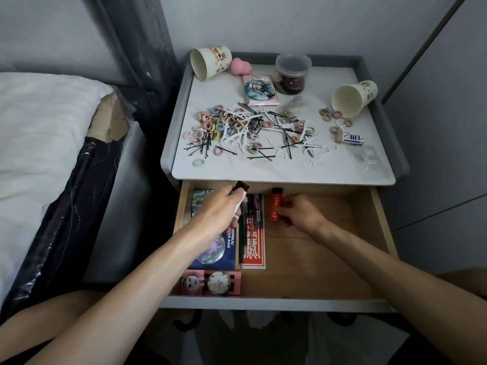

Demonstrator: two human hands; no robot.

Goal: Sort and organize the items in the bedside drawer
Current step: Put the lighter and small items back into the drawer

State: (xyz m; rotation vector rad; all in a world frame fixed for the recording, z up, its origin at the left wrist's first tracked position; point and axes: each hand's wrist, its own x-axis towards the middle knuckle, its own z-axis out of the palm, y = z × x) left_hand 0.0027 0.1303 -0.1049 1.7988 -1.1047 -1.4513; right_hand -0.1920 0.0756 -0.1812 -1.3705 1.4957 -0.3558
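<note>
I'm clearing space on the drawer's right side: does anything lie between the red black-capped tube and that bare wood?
Nothing visible does. The right hand pinches the red black-capped tube, and the drawer floor to its right shows only bare wood up to the side wall.

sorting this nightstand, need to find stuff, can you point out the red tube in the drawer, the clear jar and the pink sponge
red tube (274, 206): head view, middle of its body
clear jar (291, 77): head view, side wall
pink sponge (238, 65): head view, rounded top
</note>
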